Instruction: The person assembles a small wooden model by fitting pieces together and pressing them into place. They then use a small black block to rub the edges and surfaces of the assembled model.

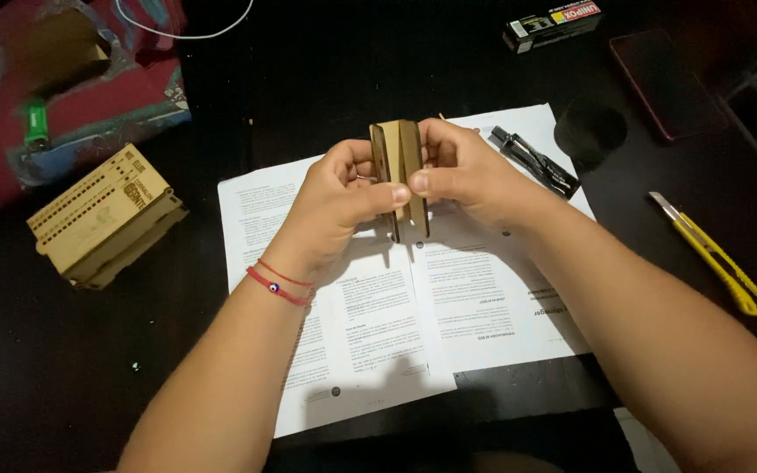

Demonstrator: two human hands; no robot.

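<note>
Top right on the dark table (63, 385): a long black carton (551, 24) with a red-and-yellow label, lying slantwise. Below it, a black glue tube (536, 161) on the corner of the printed sheets (396, 333), beside a round black lid (590, 130). Far right: a dark flat phone (663, 83) and a yellow cutter (710, 252), blade end up-left. At left: a laser-cut wooden box (102, 215) with engraved markings on top, tilted, contents hidden. Upper left: a red patterned cloth (89, 96) with a green lighter (36, 123) on it, and a white cable (186, 31) looping past.

Centre, raised over the sheets: a wooden piece (400, 175) of thin flat panels set side by side, long axis running away from the camera, edges facing up, near end pointing down at the paper. Left hand (339, 197), red bracelet (278, 285) at the wrist, pinching the piece from its left side, thumb across the front. Right hand (466, 175) pressed against the right side, thumb tip meeting the left thumb on the panels. Both grips closed firmly on the wood.
</note>
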